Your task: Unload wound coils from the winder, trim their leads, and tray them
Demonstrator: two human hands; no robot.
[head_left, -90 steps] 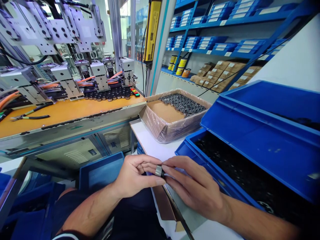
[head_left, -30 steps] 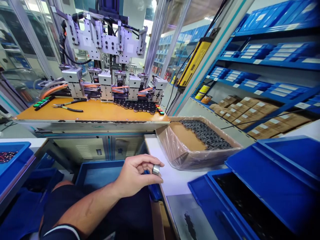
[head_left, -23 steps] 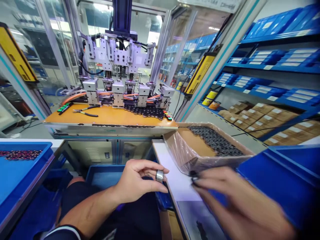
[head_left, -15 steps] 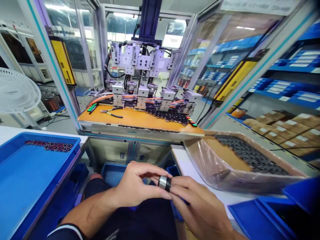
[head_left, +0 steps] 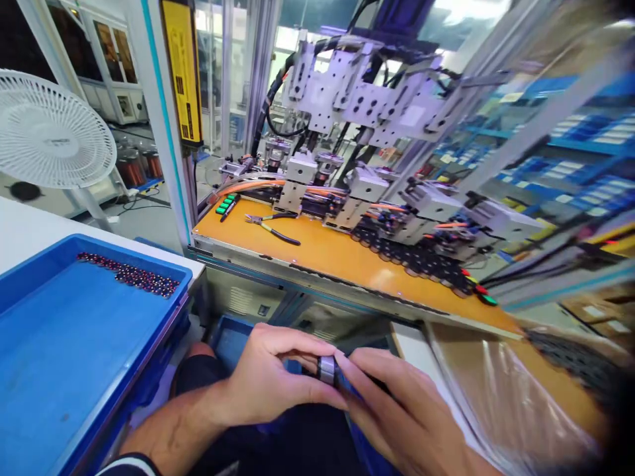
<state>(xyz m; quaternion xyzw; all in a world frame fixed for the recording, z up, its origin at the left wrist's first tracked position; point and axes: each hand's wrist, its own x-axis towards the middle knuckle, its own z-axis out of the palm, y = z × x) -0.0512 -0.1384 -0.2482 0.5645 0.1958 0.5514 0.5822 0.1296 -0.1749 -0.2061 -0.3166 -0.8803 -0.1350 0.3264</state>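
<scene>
Both hands meet low in the middle of the view, over my lap. My left hand (head_left: 270, 383) pinches a small silver metal ring (head_left: 326, 368) between thumb and fingers. My right hand (head_left: 397, 413) is closed against the ring's right side, pressing a small dark part to it; that part is mostly hidden by the fingers. A blue tray (head_left: 59, 350) at the left holds a row of small dark red parts (head_left: 131, 274) along its far edge.
An orange-topped machine bench (head_left: 337, 254) stands ahead with pliers (head_left: 270, 225), grey fixtures and a row of black parts. A white fan (head_left: 47, 139) is at the far left. A plastic-lined cardboard box (head_left: 506, 390) sits at the right. A blue bin (head_left: 231, 334) lies under the bench.
My right hand came back from the right with a dark part and closed onto the ring in my left hand. The view swung left, bringing the blue tray and fan in.
</scene>
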